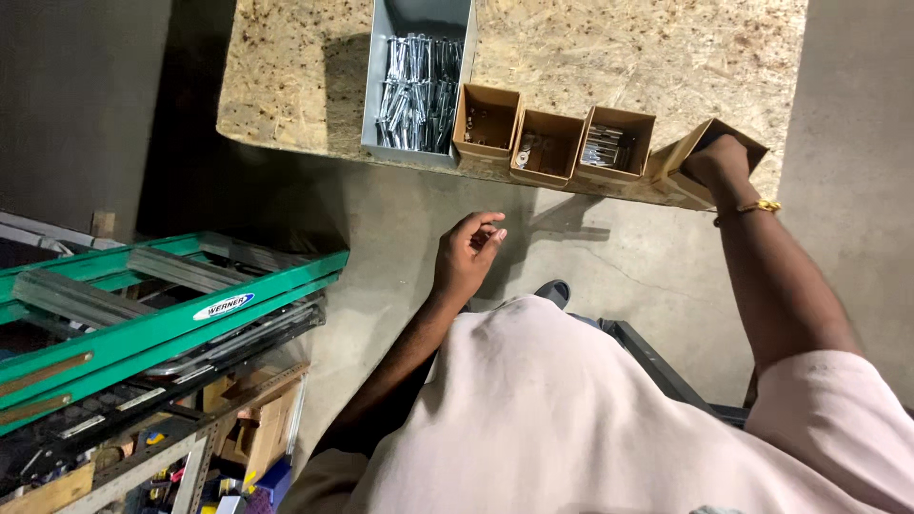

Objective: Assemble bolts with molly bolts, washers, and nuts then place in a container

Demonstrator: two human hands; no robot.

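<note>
My right hand (718,162) reaches into a small cardboard box (738,136) that is tilted at the right end of a row on a chipboard tabletop (619,48); whether it holds anything inside is hidden. My left hand (468,252) hangs in the air below the table edge, fingers loosely curled and apart, holding nothing. Three more small cardboard boxes (487,122) (546,146) (618,145) stand upright along the table edge with metal hardware inside. A grey metal bin (419,81) full of shiny bolts sits to their left.
A green ladder (143,305) lies across a shelf at the left, with cluttered items and boxes (257,419) under it. Concrete floor (619,257) lies below the table. A dark metal frame (657,366) stands by my legs, and my shoe (555,290) shows.
</note>
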